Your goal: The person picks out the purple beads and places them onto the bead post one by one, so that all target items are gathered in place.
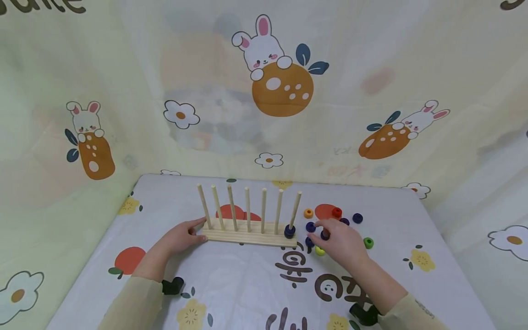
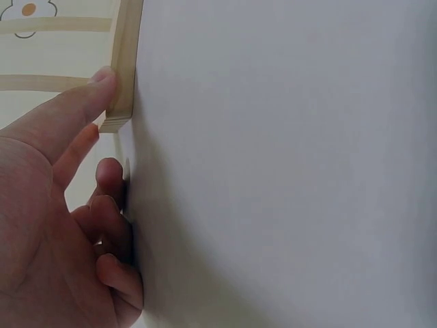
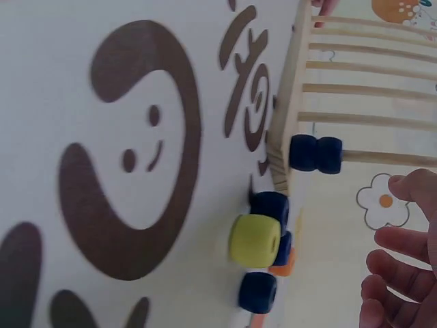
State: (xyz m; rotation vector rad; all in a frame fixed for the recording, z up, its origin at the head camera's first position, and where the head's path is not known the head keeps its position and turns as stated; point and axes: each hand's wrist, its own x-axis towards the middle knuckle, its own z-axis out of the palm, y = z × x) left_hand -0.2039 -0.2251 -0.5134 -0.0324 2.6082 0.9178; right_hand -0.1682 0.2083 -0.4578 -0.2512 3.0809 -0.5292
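Observation:
A wooden board with several upright pegs (image 1: 247,237) stands on the table. My left hand (image 1: 181,238) grips its left end, the thumb (image 2: 102,78) against the near edge and the index finger behind. Two dark blue beads (image 3: 315,154) are stacked at the base of the rightmost peg. Over the loose beads right of the board is my right hand (image 1: 340,240), its fingers apart with nothing seen between them. Around it lie dark blue beads (image 1: 310,227) and a yellow-green bead (image 1: 319,251); the hand partly covers others.
An orange bead (image 1: 308,213) and a red bead (image 1: 337,211) lie behind the right hand. Farther right are another dark blue bead (image 1: 357,218) and a green bead (image 1: 368,243). A printed cloth (image 1: 243,288) covers the table, and a patterned curtain (image 1: 222,151) hangs behind it.

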